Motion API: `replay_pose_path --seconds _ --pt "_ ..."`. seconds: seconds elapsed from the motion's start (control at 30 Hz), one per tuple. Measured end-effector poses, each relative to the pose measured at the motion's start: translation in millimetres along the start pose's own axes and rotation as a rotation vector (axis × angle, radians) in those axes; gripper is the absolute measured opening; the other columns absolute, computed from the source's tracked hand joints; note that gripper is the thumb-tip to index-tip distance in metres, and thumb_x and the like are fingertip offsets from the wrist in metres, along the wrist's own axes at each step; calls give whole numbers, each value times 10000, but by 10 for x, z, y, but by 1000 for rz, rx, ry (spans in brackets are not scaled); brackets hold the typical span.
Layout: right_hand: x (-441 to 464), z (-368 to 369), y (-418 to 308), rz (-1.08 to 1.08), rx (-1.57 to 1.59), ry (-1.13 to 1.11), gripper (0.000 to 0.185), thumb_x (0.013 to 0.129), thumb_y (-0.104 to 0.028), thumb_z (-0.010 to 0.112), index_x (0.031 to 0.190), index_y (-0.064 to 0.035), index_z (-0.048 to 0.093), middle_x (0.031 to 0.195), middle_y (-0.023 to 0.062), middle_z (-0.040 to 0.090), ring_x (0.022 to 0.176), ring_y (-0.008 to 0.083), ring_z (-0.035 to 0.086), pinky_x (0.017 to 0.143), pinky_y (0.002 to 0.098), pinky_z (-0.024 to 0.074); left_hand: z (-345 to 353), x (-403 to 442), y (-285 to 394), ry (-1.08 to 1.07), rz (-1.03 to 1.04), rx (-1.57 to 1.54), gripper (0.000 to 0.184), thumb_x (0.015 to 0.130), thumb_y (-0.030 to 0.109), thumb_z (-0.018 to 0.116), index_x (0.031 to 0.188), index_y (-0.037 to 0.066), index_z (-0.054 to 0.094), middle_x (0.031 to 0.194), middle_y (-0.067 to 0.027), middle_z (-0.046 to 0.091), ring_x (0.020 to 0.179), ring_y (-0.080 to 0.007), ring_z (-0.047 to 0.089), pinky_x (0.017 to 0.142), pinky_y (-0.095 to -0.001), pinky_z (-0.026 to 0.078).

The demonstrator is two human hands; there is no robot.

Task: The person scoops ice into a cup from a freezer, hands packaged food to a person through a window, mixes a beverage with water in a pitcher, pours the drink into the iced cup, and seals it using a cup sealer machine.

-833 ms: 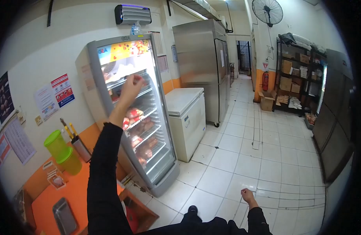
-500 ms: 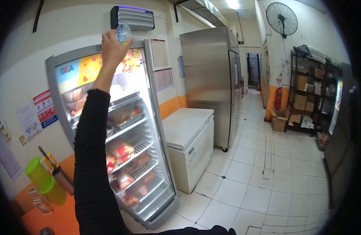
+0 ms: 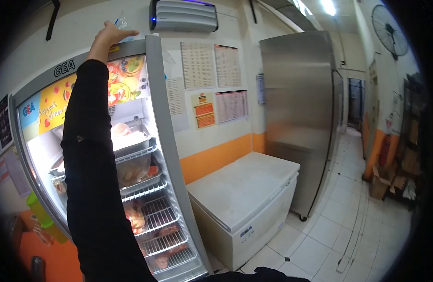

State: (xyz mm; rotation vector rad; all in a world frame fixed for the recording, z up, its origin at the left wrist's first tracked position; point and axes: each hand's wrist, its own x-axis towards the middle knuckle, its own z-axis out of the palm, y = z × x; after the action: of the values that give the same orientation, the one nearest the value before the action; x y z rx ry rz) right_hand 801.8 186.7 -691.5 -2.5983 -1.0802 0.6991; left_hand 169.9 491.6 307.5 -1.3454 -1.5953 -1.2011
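One clear plastic bottle [image 3: 122,22] shows at the top of the glass-door fridge [image 3: 162,103], partly behind your raised left hand [image 3: 107,36]; see-through, touch of blue on it, outline soft with blur. Base hidden: whether it rests on the fridge top cannot be told. Your left thumb sticks out sideways, well apart from the fingers, which bend partly out of sight; hand about half spread, right by the bottle, grip uncertain. Your right hand is out of view, state unknown. Edges: the fridge's grey top rail [image 3: 64,69] runs just below your hand; your black sleeve [image 3: 89,141] crosses the lit front. A grey wall unit [image 3: 183,18] hangs near, right of the bottle, strip of white wall [image 3: 139,15] between. Lower right, the white chest freezer [image 3: 244,188] sits beside the fridge, well below your hand. Beyond it, tiled floor [image 3: 320,242] runs back between the steel cabinet [image 3: 296,117] and a storage rack [image 3: 411,145].
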Motion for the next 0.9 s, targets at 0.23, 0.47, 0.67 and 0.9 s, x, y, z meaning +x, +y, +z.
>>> replay_pose_path --seconds 0.23,0.47,0.67,0.9 --pt "2025 -2270 -3816 -766 804 542 183 908 -152 563 976 15 597 821 105 632 774 155 579 679 299 463 57 131 140 -46 123 -190 876 619 432 782 1294 -22 459 1221 -197 555 1076 -276 587 861 -368 508" --pt "594 -3480 -6118 -1373 1185 324 238 916 -109 572 1138 -25 571 1023 81 618 995 154 588 857 278 451 227 -969 1118 25 424 -493 759 745 473 715 1324 51 465 1237 -143 546 1128 -233 557 910 -319 481" --pt "312 -4018 -6551 -1638 1325 -146 373 987 -255 450 1217 25 536 1157 114 590 1052 197 587 921 304 437 1029 -2149 1783 -393 431 -753 729 804 488 662 1291 -12 451 1201 -177 548 1058 -224 561 820 -303 501" --pt "881 -3839 -6370 -1246 1756 -559 485 988 -315 434 1362 -15 361 1266 136 522 1120 250 550 981 344 398 2156 -3108 1787 -531 16 -891 566 947 461 437 1252 -15 466 1052 -140 576 857 -155 561 663 -263 471"
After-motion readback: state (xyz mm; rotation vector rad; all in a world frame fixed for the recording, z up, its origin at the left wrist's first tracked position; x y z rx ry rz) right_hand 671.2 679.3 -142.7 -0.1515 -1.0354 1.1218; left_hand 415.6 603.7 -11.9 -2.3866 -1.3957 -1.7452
